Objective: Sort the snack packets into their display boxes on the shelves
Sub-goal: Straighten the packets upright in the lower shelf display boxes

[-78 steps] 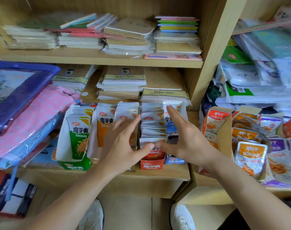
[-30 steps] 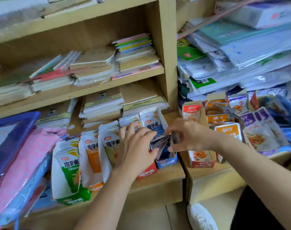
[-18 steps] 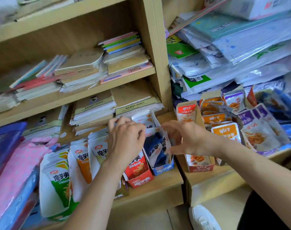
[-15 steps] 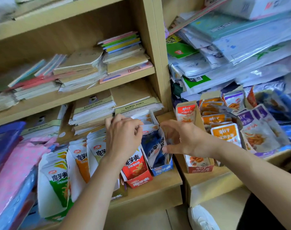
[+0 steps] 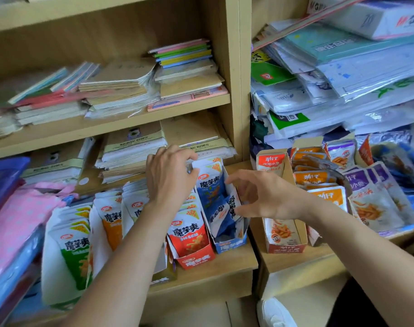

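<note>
The left hand (image 5: 170, 178) pinches the blue-and-white foil snack packets (image 5: 210, 187) standing at the back of the small blue cardboard display box (image 5: 232, 247), while the half-open right hand (image 5: 262, 197) touches the box's right wall with bent fingers.

Left hand (image 5: 170, 178), right hand (image 5: 262, 197) — at blue box (image 5: 232, 244).

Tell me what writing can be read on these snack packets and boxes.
"魔芋爽": red packets, blue packet, green packet.
"20%": blue packet's white top.
"劲仔" over "深海小鱼": orange box flap.
"劲仔": orange packets.
"小鱼": purple packet.
Notebook covers and small logos: too small or blurred to read.
</note>
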Demonstrator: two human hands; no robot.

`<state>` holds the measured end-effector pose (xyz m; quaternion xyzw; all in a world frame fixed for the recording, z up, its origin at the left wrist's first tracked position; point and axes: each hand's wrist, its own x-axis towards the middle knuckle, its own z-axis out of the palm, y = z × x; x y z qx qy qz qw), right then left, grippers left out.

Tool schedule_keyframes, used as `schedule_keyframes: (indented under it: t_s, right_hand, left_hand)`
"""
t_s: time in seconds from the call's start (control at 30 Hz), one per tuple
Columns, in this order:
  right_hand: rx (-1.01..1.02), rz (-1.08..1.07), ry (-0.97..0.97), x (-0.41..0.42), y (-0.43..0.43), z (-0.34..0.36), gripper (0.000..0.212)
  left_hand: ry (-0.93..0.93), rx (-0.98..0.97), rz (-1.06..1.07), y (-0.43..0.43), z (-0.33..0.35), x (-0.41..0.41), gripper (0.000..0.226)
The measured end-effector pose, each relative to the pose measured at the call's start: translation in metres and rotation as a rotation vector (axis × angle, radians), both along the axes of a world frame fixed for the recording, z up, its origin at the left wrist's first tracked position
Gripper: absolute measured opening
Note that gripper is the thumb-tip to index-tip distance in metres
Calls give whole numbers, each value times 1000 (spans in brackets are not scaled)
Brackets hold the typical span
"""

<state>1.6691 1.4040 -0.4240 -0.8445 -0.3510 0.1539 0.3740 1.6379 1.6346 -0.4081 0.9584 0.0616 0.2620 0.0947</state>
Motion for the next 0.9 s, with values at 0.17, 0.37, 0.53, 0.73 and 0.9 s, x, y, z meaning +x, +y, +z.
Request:
schedule_keyframes:
  t_s: [0.17, 0.37, 0.53, 0.73, 0.9]
  right_hand:
    - [-61, 29, 4, 3, -4, 1, 48]
    - [-14, -62, -41, 1, -2, 0, 38]
    - [48, -113, -86, -5, 3, 0, 37]
    - [166, -191, -213, -7, 3, 4, 49]
    - [212, -249, -193, -9, 3, 3, 43]
  left_hand:
    - [15, -49, -248, -6, 7, -17, 15]
    - [332, 277, -330, -25, -4, -62, 54]
    - [277, 320, -240, -22, -8, -58, 26]
    - [69, -147, -85, -14, -5, -41, 13]
    - [19, -257, -39, -12, 3, -24, 11]
